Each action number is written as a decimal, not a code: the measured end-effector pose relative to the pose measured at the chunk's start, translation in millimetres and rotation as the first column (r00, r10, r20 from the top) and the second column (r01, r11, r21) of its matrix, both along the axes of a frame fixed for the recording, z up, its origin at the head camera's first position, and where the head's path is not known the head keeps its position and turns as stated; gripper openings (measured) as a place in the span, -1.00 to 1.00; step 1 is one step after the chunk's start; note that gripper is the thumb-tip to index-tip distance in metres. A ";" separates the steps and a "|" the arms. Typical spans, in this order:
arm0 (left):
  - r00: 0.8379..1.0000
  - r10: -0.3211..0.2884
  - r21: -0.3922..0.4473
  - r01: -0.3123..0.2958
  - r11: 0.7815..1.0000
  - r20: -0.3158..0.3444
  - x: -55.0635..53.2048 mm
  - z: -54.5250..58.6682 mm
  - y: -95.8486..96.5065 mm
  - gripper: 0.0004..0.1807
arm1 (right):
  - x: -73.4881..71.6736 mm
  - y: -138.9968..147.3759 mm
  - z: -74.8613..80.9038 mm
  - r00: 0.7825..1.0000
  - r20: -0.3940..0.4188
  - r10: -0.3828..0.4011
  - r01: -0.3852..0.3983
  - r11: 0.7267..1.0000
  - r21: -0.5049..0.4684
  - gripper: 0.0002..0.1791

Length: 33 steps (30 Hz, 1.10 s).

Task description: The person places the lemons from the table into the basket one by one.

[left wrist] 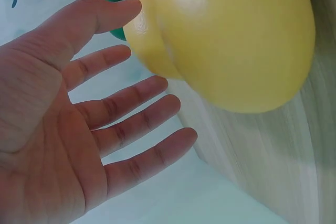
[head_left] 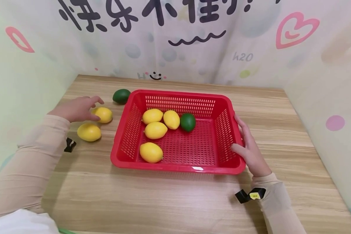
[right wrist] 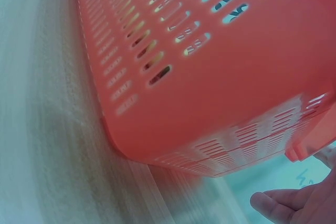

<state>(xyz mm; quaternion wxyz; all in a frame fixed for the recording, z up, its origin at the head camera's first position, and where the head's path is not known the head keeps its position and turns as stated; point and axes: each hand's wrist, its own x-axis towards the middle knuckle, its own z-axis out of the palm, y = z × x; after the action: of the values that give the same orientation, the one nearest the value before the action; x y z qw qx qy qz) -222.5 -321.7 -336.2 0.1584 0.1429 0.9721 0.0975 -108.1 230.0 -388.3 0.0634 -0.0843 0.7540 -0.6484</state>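
Note:
At the left in the head view, my left hand reaches over a yellow lemon, thumb close to its top. In the left wrist view its fingers are spread, and nothing lies in the palm. Nearer me sits another lemon. My right hand grips the right rim of a red plastic basket, thumb over the edge and fingers outside. Inside the basket are several lemons and one dark green oval fruit. Another dark green fruit lies outside, by the basket's back left corner.
Everything stands on a wood-grain table. A printed curtain hangs along its back edge, with pale walls at both sides. A small black device is strapped at the right wrist.

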 end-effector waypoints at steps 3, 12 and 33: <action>1.000 -0.012 0.007 0.012 1.000 0.005 -1.1 -1.8 -1.2 -0.35 | 0.1 -0.6 -1.0 1.000 0.005 -0.002 0.002 1.000 -0.001 0.01; 1.000 -0.027 0.030 0.027 0.999 0.004 -7.6 -11.2 -1.9 -0.43 | 1.5 -0.5 0.8 1.000 0.014 -0.002 0.002 1.000 -0.009 0.02; 0.995 -0.024 -0.005 0.024 1.000 -0.094 -9.0 -23.4 0.3 -0.42 | 1.7 -0.9 -2.0 1.000 0.001 -0.011 0.011 1.000 -0.005 0.02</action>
<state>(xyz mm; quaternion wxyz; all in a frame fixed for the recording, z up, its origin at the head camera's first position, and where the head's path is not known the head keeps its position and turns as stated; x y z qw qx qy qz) -231.4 -321.4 -359.6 0.1140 0.1586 0.9769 0.0868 -106.4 229.1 -390.3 0.0602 -0.0799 0.7526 -0.6508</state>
